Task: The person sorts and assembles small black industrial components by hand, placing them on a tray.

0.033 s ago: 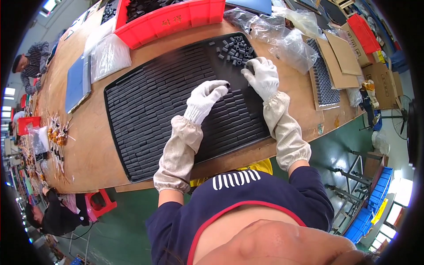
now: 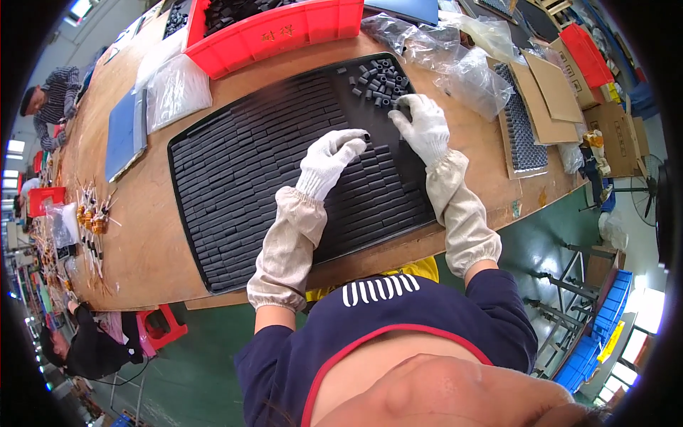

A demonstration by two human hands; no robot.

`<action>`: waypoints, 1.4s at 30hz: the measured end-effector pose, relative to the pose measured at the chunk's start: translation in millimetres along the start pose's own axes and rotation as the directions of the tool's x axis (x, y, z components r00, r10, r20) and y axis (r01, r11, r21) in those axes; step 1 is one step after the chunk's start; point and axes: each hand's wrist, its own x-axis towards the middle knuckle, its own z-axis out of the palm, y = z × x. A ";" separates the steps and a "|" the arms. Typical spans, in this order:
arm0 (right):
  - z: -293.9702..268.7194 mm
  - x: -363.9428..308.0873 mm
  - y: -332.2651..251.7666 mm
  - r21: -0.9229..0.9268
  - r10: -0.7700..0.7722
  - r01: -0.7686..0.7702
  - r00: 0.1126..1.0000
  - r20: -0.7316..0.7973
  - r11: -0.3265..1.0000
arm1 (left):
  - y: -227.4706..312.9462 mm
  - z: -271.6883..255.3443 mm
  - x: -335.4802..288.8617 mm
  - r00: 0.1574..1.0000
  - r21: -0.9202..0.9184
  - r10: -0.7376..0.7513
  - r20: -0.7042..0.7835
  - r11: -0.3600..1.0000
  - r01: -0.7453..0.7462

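Rows of black tubes (image 2: 235, 164) fill most of the black tray (image 2: 409, 171), packed from its left edge rightward. A bare strip remains by the tray's right edge, and a loose pile (image 2: 380, 82) lies unaligned in its far right corner. The left grip (image 2: 330, 159) pinches one short tube (image 2: 367, 138) at the rows' end; the right grip (image 2: 422, 128) curls beside the pile, its contents impossible to tell.

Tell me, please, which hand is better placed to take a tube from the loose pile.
Probably the right hand: it is beside the loose pile, while the left hand is farther away, holding a black tube.
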 end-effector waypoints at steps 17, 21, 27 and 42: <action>-22.7 -26.7 -41.4 0.816 0.036 -0.343 0.928 0.370 0.465 | -2.5 -1.6 0.0 0.989 0.357 0.147 -0.006 0.924 -0.135; -22.7 -30.5 -47.9 0.806 0.067 -0.323 0.940 0.335 0.496 | -5.0 -0.2 -0.1 1.000 0.172 0.020 -0.020 0.985 -0.016; -21.0 -30.8 -45.8 0.776 -0.055 -0.080 0.988 0.146 0.626 | -0.3 -2.0 -1.2 0.999 0.039 0.005 0.035 0.999 -0.006; -0.1 -11.6 -30.7 0.468 -0.205 0.181 0.979 0.000 0.865 | 8.8 -4.1 -1.7 0.964 0.265 0.211 -0.163 0.950 -0.163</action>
